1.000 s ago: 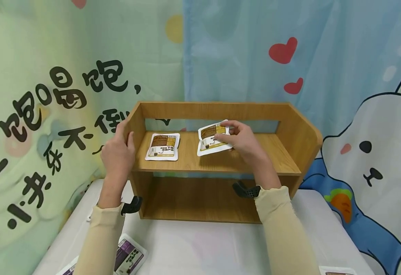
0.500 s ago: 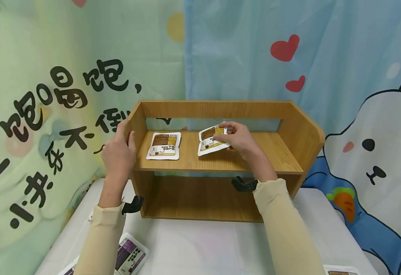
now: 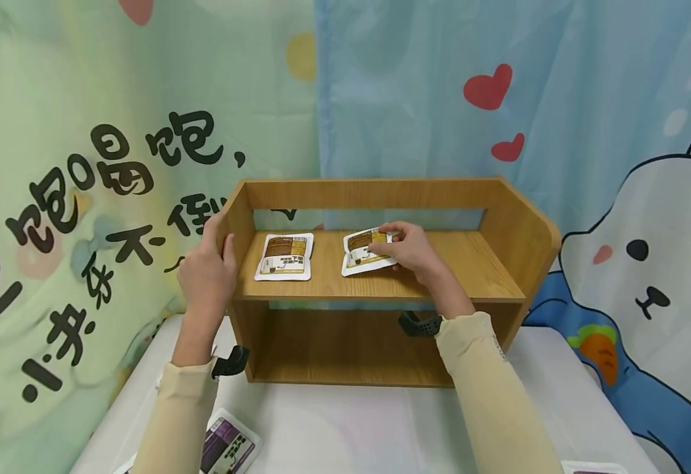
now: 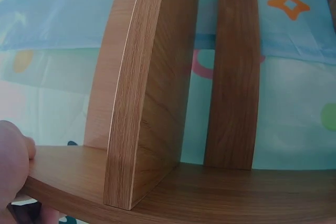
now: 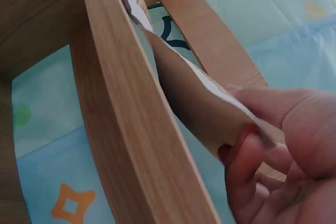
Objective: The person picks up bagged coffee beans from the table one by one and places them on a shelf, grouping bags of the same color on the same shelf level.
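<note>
A two-tier wooden shelf (image 3: 375, 193) stands on the white table. My left hand (image 3: 206, 280) grips its left side panel, thumb on the near side; in the left wrist view only part of that hand (image 4: 11, 156) shows at the panel's edge. On the upper board lies a white-edged brown and yellow food pouch (image 3: 284, 257). To its right, my right hand (image 3: 413, 250) pinches a similar pouch (image 3: 362, 253) by its right edge, thumb on top. The right wrist view shows this pouch's plain underside (image 5: 197, 103) tilted, its right side raised above the board.
A purple pouch (image 3: 227, 444) lies on the table (image 3: 345, 428) at front left, partly behind the left sleeve. Another pouch (image 3: 594, 468) is cut off at the lower right edge. Printed curtains (image 3: 405, 85) hang behind the shelf. The shelf's lower compartment (image 3: 345, 345) opens toward me.
My right hand has lowered the pinched pouch closer to the upper board, and it lies flatter. The left hand keeps its hold on the shelf's side panel. The head view has shifted slightly.
</note>
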A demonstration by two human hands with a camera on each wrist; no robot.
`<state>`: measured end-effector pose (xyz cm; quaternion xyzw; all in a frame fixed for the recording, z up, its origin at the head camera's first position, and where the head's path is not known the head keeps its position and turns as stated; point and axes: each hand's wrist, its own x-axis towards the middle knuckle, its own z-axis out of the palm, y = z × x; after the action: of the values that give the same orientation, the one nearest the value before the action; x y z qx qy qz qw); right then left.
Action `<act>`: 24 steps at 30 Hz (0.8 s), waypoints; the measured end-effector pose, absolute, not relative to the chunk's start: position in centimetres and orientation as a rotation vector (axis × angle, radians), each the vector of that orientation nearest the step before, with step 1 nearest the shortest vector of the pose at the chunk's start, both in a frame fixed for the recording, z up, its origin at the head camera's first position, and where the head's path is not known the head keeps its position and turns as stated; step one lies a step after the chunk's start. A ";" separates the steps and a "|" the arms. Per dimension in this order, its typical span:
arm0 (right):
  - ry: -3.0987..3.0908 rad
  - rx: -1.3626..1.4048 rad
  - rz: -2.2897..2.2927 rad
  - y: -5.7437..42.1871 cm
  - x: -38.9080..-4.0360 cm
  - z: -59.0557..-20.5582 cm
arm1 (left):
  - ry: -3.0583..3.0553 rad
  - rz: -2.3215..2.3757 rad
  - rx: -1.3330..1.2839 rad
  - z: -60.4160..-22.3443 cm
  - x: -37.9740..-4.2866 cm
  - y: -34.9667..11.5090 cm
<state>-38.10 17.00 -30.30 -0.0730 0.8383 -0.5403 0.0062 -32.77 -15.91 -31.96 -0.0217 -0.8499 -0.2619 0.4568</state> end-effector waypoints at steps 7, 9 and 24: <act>2.759 -0.177 -1.509 17.4 -38.1 -29.7 | -2.119 -0.629 -0.046 -30.9 -33.4 -15.6; 2.767 -0.172 -1.487 17.5 -38.0 -29.8 | -2.120 -0.623 -0.039 -30.5 -33.7 -15.6; 2.918 -0.176 -1.330 16.9 -36.6 -31.2 | -2.125 -0.619 0.051 -29.8 -33.5 -15.0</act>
<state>-36.62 16.91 -31.24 -0.0548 0.9079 -0.4140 -0.0349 -33.49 -15.03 -29.79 0.0204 -0.8584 -0.2502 0.4474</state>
